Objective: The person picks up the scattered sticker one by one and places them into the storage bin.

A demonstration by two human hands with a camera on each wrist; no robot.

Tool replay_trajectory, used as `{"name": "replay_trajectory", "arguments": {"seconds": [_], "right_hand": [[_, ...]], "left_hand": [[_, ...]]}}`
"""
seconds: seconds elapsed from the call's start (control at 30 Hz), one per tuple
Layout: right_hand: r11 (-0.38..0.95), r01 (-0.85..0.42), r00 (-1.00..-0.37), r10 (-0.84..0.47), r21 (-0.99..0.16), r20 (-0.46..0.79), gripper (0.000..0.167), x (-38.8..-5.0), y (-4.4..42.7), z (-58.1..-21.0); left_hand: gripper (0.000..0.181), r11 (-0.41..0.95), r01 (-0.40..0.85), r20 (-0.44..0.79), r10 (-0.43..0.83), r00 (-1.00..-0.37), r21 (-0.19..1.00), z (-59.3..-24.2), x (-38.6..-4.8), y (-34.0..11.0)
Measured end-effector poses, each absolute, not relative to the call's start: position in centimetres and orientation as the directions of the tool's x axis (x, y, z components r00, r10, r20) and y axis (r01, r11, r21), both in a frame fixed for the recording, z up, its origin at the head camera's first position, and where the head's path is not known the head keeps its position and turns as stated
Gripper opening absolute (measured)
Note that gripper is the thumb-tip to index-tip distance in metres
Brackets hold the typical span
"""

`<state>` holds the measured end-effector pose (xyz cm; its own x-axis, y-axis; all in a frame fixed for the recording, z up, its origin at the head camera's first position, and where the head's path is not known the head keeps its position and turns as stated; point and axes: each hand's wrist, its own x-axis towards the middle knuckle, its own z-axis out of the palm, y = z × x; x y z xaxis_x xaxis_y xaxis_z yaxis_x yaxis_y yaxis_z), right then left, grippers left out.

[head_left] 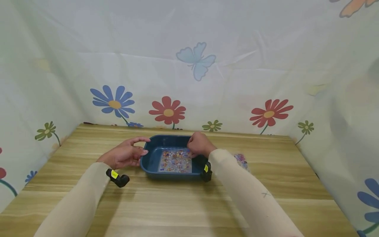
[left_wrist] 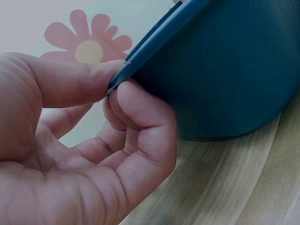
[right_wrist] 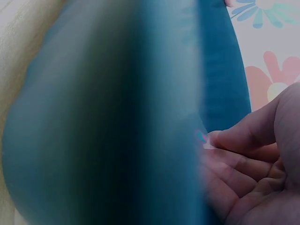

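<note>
A dark blue rectangular basin [head_left: 177, 177] with rounded corners stands on the wooden table. Inside it lies a clear flat sheet [head_left: 175, 162] covered in small multicoloured figures, like a sheet of stickers. My left hand [head_left: 125, 154] pinches the basin's left rim between thumb and curled fingers, as the left wrist view shows at close range. Reaching in over the right side, my right hand [head_left: 201, 144] pinches the upper right corner of the sheet. In the right wrist view the blurred basin wall [right_wrist: 108, 112] hides most of the sheet; only a small bright bit shows at the fingertips.
Another colourful patterned piece [head_left: 241, 159] lies on the table to the right, partly covered by the right sleeve [head_left: 237, 177]. A white curtain [head_left: 142, 72] printed with flowers and butterflies hangs behind the table [head_left: 160, 210] and along its sides.
</note>
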<state>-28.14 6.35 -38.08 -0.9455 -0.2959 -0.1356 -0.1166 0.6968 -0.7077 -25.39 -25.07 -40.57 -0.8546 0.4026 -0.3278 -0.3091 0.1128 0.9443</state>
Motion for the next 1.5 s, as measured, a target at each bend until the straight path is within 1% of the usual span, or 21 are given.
{"name": "replay_trajectory", "arguments": {"seconds": [0.3,0.57,1.13,1.37,1.5], "right_hand": [[0.708,-0.144,-0.936,-0.323,-0.692,-0.136,0.030,-27.8,6.6,-37.8],[0.723,-0.126,-0.938,-0.309,-0.679,-0.156,0.030,-27.9,6.7,-37.7],[0.712,-0.107,-0.936,-0.308,-0.694,-0.172,0.027,-27.7,7.0,-37.0],[0.710,-0.103,-0.936,-0.305,-0.697,-0.173,0.026,-27.9,7.3,-37.0],[0.682,-0.088,-0.944,-0.291,-0.726,-0.158,0.025,-27.8,7.5,-36.8]], "left_hand": [[0.063,0.106,-0.311,-0.327,0.409,-0.852,0.944,-40.5,-25.5,-24.9],[0.064,0.122,-0.299,-0.322,0.412,-0.852,0.947,-40.5,-25.6,-25.0],[0.066,0.133,-0.299,-0.327,0.398,-0.857,0.945,-40.7,-25.5,-25.0],[0.065,0.114,-0.305,-0.325,0.403,-0.856,0.945,-40.9,-25.5,-25.1],[0.064,0.110,-0.307,-0.325,0.403,-0.856,0.945,-40.9,-25.5,-25.2]]}}
